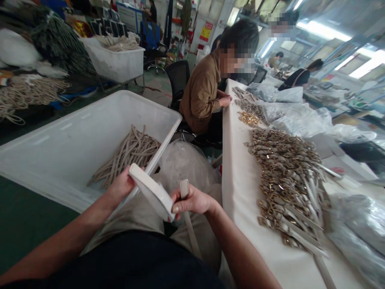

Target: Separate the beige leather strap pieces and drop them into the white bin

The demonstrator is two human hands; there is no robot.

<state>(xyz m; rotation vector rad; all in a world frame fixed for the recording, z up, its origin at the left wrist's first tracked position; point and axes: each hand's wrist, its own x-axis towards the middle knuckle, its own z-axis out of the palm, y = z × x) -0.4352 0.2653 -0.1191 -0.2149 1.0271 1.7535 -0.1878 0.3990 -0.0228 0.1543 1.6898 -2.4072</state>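
A cream strap [152,190], bowed into a curve, spans between my two hands above my lap. My left hand [122,186] is closed at its upper left end; the fingertips are partly hidden behind it. At the lower right end, my right hand [192,200] pinches the strap between thumb and fingers. A narrow beige strap [191,237] also runs through the right hand: its squared tip stands up above the fingers and its length hangs toward my thigh. Whether these are two straps or one folded piece I cannot tell.
Left of me stands a white plastic tub [63,128] with a bundle of beige straps [129,150]. On the right, a white-covered table [237,192] bears a heap of straps with gold buckles [285,168] and gold hardware [249,118]. A co-worker [201,88] sits at the table ahead.
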